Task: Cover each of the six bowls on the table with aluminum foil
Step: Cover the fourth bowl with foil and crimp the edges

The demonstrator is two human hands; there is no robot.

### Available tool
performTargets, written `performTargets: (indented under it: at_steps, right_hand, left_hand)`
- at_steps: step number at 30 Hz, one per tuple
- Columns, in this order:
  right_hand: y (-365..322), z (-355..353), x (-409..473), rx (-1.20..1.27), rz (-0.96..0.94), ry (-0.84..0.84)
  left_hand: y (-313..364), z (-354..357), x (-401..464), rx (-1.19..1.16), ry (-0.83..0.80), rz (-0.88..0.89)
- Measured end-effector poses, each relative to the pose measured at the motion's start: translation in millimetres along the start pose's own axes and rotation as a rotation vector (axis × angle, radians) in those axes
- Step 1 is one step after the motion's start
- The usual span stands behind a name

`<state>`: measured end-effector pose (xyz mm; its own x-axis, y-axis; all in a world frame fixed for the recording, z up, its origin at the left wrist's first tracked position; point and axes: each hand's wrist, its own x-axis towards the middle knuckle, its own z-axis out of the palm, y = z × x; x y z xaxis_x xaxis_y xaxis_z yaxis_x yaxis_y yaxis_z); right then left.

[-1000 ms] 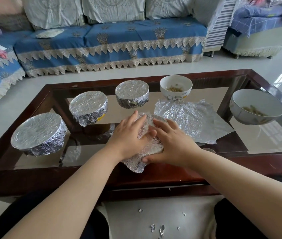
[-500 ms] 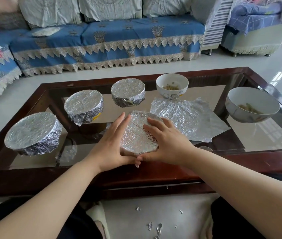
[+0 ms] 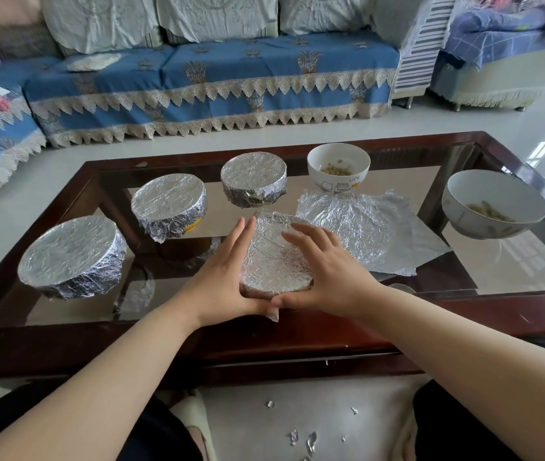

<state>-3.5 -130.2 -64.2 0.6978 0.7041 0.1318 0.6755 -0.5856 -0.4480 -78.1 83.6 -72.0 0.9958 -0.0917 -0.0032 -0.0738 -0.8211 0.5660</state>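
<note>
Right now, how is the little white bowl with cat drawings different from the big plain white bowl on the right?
The little white bowl with cat drawings is smaller and decorated; the big plain white bowl is wider and unmarked. The little one sits farther back, the big one nearer the table's right edge. Both are uncovered and hold some food.

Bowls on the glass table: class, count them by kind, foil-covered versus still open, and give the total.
Foil-covered bowls: 4
Open bowls: 2
Total: 6
</note>
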Motion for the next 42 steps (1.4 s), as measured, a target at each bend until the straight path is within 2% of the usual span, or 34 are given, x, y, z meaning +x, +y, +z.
performTargets:
  at_steps: [2,5,7,11,16,25,33,38,42]
  right_hand:
    - [-0.1,-6.0,1.3,-0.005,-0.002,-0.057]
    - [0.8,-17.7,0.9,0.015,0.007,-0.126]
    - [-0.4,-23.8,1.1,0.087,0.033,-0.091]
    - [-0.5,-23.2,5.4,0.23,0.136,0.02]
    - [3.5,-12.7,8.0,0.228,0.167,-0.046]
    - [13.0,-11.8,15.7,0.364,0.144,-0.092]
    - [21.6,-13.6,20.9,0.446,0.122,-0.097]
    - [22.9,-17.9,19.7,0.758,0.236,-0.149]
    - [26.5,-24.2,20.1,0.96,0.474,-0.054]
  left_hand:
    - [4.0,-8.4,-0.1,0.095,-0.059,-0.031]
    - [18.7,-12.2,4.4,0.254,0.036,0.011]
    - [30.7,-9.7,13.6,0.348,0.108,0.025]
    - [42.5,-2.9,39.5,0.464,0.11,0.005]
    - [46.5,-7.2,58.0,0.396,0.021,-0.044]
    - [51.6,2.1,61.3,0.482,0.018,-0.17]
    - [58.4,5.3,38.7,0.482,-0.084,-0.155]
    - [58.5,5.0,37.6,0.5,-0.091,-0.149]
    - [59.1,4.3,38.2,0.51,-0.116,-0.119]
